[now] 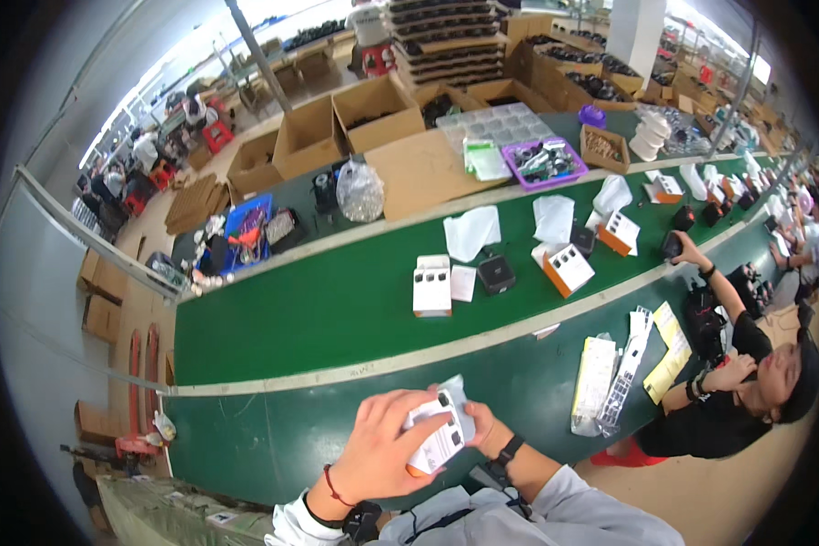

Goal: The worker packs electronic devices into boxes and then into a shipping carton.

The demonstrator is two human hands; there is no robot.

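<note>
Close to my body, over the near edge of the green workbench (273, 437), I hold a small white box (439, 446) with dark product pictures and an orange edge. My left hand (382, 441) wraps around the box from the left, fingers over its face. My right hand (484, 428) grips it from the right, partly hidden behind it. A greyish translucent wrap (462, 407) shows at the box's upper right side. Beyond, on the green conveyor belt (291, 332), stand a similar white box (431, 287), a black square case (496, 273) and a white pouch (472, 233).
More boxes (569, 269) sit farther right along the belt. Yellow-white label sheets (594, 378) lie on the bench at right, beside a co-worker (728, 382) holding a black case (672, 246). Across the belt are a purple basket (544, 164), a blue tray (247, 235) and cardboard cartons (308, 141).
</note>
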